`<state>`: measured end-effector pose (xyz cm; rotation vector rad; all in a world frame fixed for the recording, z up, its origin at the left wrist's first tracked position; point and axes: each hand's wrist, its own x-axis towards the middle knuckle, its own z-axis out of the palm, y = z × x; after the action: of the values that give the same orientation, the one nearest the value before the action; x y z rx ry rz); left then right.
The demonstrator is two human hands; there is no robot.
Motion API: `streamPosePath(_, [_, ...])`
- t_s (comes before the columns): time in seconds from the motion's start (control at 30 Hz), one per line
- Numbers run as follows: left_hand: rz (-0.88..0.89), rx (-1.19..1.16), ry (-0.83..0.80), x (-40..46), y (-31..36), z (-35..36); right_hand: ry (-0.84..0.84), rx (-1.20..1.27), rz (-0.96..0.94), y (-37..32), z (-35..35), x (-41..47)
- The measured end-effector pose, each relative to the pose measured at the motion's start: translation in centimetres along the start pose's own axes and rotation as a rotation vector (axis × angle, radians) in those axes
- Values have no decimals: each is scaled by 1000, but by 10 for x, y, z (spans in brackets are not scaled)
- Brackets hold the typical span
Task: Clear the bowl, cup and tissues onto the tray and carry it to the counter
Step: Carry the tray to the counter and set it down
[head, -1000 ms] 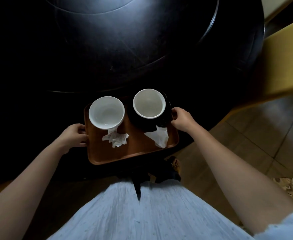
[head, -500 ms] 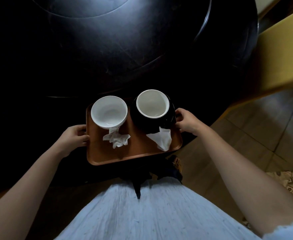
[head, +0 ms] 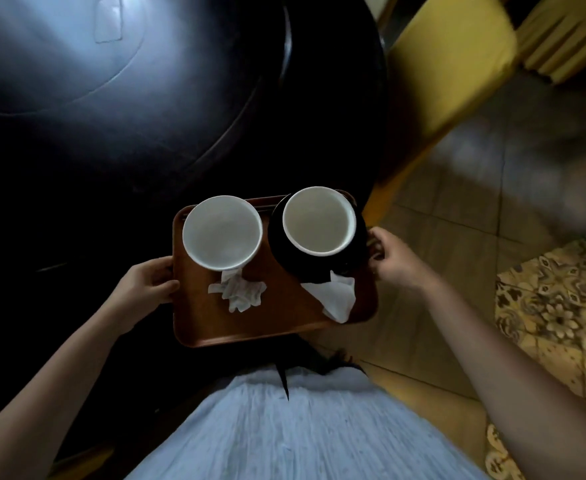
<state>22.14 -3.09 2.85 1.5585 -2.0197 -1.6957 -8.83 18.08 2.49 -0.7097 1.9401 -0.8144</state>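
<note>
**Loaded tray gripped at both short edges**

While our left hand (head: 148, 284) curls around the left edge of the brown tray (head: 250, 327), thumb lying on its top surface, our right hand (head: 393, 259) closes on the right edge, fingers wrapped at the rim. The tray is level in front of our pale blue skirt (head: 284, 431), partly over the edge of the dark round table (head: 146, 116) and partly over the tiled floor (head: 440, 237).

On the tray's far left sits the white bowl (head: 222, 233), upright and empty. Just beside it, on the far right, stands the white cup (head: 319, 220), resting on something dark and round that we cannot identify for certain. A crumpled tissue (head: 238, 292) lies near the bowl's close side, touching its base. A second, folded tissue (head: 333, 297) lies beside the cup, its tip reaching the tray's near-right corner.

A yellow chair (head: 451, 60) stands to the right of the table, and a patterned rug (head: 554, 306) shows at the far right.
</note>
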Motion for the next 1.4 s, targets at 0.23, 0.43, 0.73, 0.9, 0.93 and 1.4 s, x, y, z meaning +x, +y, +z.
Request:
streamPosePath(0.23, [132, 51, -232, -10, 58, 50, 190, 134, -20, 44, -48, -90])
streamPosePath(0.43, [218, 129, -371, -45, 88, 125, 371, 174, 36, 106, -80, -186])
streamPosePath(0.73, [310, 239, -587, -128, 105, 244, 596, 233, 148, 201, -107, -345])
streamPosePath(0.9, [341, 314, -712, -159, 116, 298, 717, 291, 262, 235, -87, -428])
streamPosePath(0.93, [355, 337, -742, -163, 118, 308, 741, 328, 288, 239, -78, -443])
streamPosePath(1.4, [532, 701, -1345, -245, 109, 406, 1243, 695, 643, 226, 137, -593])
